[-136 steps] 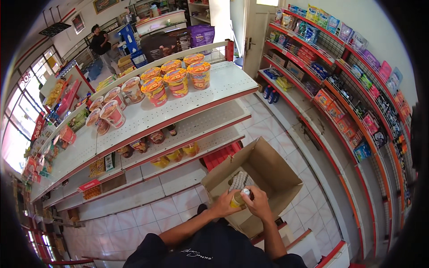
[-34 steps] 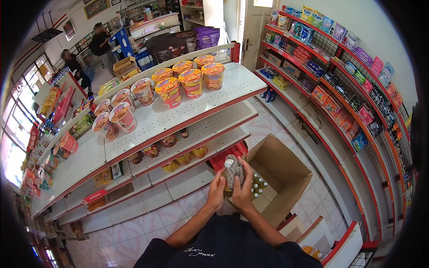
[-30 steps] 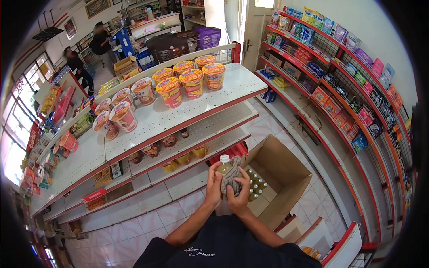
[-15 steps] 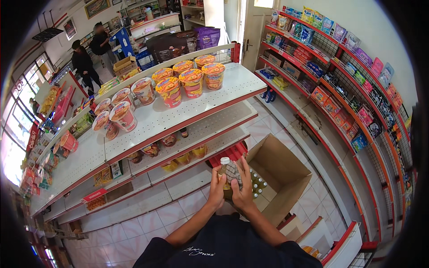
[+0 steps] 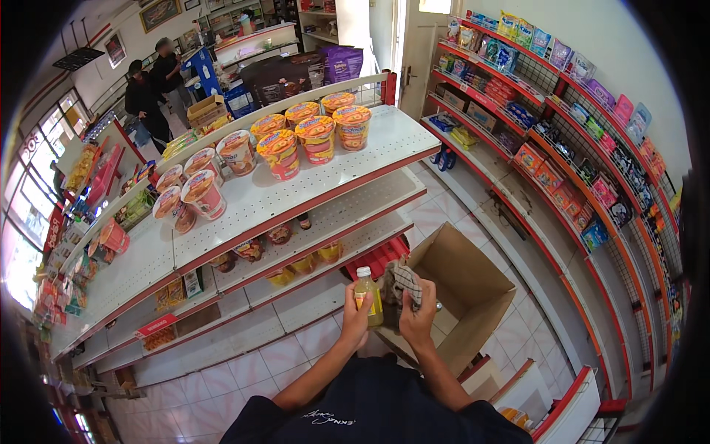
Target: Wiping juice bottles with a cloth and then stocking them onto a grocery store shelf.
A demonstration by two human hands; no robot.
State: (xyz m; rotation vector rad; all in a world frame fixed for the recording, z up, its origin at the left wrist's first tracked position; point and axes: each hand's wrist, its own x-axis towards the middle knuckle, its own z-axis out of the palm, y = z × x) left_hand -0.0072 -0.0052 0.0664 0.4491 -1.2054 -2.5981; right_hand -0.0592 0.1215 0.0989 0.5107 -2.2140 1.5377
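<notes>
My left hand (image 5: pixel 356 316) is closed around a small glass bottle (image 5: pixel 376 309) with a white cap, a yellow label and pale yellow contents. The bottle stands nearly upright in front of my chest. Bunched in my right hand (image 5: pixel 418 320) is a checked cloth (image 5: pixel 402 280), just right of the bottle and apart from it. Beneath my hands, an open cardboard box (image 5: pixel 477 285) rests on the floor. My right hand and the cloth hide most of what lies in the box's left part.
A white perforated shelf (image 5: pixel 318 177) with several instant noodle cups (image 5: pixel 316 139) stands ahead and left. A red plastic crate (image 5: pixel 379 256) sits beside the box. Packet-filled racks (image 5: pixel 547 159) curve along the right. Two people (image 5: pixel 148 107) stand at the far left.
The cloth has come off the bottle as my right hand moved right. My left hand shifted slightly left, and the bottle's yellow label now shows. In the background, one person moved closer to the other.
</notes>
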